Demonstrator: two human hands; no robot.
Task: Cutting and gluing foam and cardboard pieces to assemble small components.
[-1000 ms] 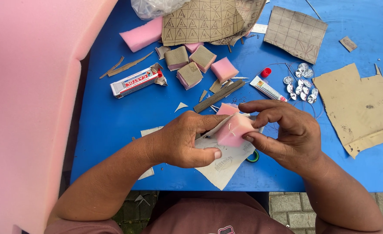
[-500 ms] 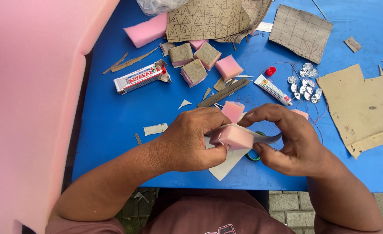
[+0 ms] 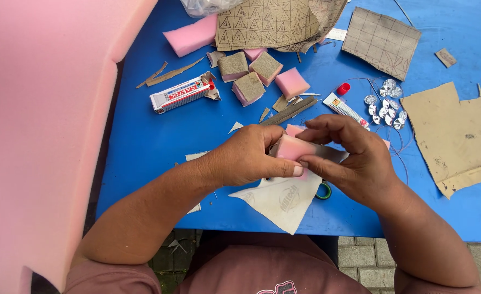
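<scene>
From the head camera, both hands meet over the near edge of a blue table [image 3: 142, 136]. The left hand [image 3: 246, 158] and the right hand [image 3: 349, 158] hold a small pink foam block [image 3: 294, 148] between them, just above the tabletop. The left thumb lies flat along the block's near side and its fingers curl around behind it. The right hand's fingers are bent and pressed together over the block's top and far side, so the block is pinched from both sides. A grey-brown strip [image 3: 327, 153] sticks out from the block under the right fingers.

Below the hands lies a pale sheet of paper [image 3: 281, 198] that hangs over the table's edge, and a small green ring [image 3: 323, 191] sits just beside it, partly under the right hand.

Farther up the table stand several foam cubes [image 3: 248, 73], some faced with brown card and one bare pink. To their left lies a glue box [image 3: 178, 94], and a glue tube with a red cap [image 3: 346, 106] lies right of them. A cluster of small shiny round pieces [image 3: 386, 103] sits near the tube. A torn piece of cardboard [image 3: 458, 136] lies at the right, and a marked card sheet [image 3: 267, 22] at the top. A big pink foam slab [image 3: 39, 120] fills the left side.
</scene>
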